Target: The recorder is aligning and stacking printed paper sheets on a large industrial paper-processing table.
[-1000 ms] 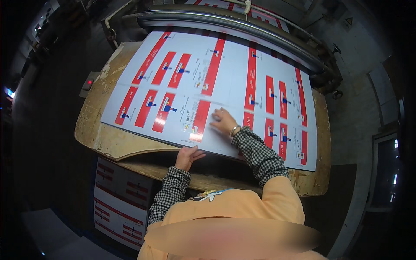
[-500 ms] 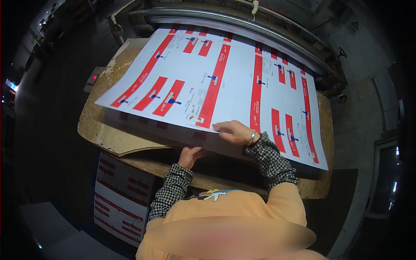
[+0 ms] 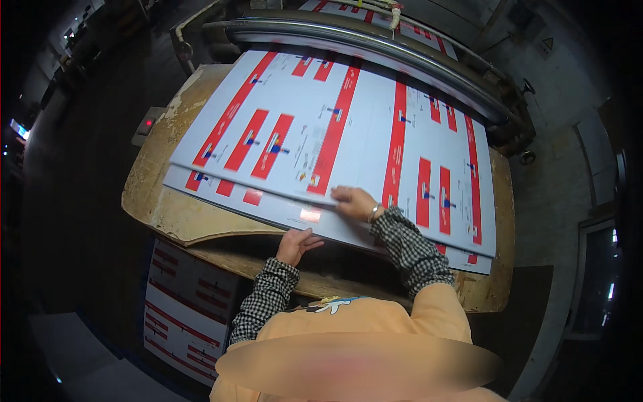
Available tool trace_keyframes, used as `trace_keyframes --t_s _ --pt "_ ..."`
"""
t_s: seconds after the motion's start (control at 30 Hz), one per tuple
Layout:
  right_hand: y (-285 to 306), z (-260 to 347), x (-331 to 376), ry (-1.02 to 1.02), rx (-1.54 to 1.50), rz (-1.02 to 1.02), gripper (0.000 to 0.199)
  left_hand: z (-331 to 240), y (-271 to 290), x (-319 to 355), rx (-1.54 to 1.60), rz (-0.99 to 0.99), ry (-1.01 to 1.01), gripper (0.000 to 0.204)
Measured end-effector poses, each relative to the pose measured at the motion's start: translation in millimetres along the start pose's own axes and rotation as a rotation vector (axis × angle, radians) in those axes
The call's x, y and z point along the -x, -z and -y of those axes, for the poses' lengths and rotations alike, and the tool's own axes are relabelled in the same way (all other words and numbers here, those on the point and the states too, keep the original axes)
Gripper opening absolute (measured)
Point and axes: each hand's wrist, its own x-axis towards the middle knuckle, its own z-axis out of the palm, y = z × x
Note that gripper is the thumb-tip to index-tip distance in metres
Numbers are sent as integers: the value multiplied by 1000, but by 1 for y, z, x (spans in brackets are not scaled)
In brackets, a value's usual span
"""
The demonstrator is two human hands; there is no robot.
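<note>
A large white printed sheet (image 3: 365, 134) with red bands and small blue figures lies on the worn wooden table, its far end under the machine's metal roller (image 3: 375, 41). My right hand (image 3: 356, 203) is closed on its near edge, thumb side toward the middle. Beneath it a second, similar printed sheet (image 3: 268, 204) sticks out toward me. At that lower sheet's near edge is my left hand (image 3: 295, 246), fingers stretched out and apart; whether they touch the edge is hard to tell.
The wooden table (image 3: 157, 194) has a curved cutout in front of me. A switch box (image 3: 149, 122) with a red light sits at its left. More printed sheets (image 3: 184, 321) lie lower left. Behind the roller another printed sheet (image 3: 418, 30) shows.
The upper sheet's left near corner has shifted right, and its dark, shaded underlying area now shows as a lit lower sheet. Printed sheet has appeared beyond the roller. My left fingers have spread.
</note>
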Motion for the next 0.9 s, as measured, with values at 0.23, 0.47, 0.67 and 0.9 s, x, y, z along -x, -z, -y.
trace_keyframes --t_s 0.23,0.47,0.67,0.9 --pt "-27 32 7 -37 464 137 77 -2 -10 6 -22 -25 -25 20" --pt "-12 41 25 49 388 154 71 0 -3 5 -103 7 -6 28" --pt "34 66 30 107 -140 59 33 8 5 1 -56 -83 -23 31" --pt "-8 51 37 107 -65 138 34 14 21 -7 -105 -75 -35 34"
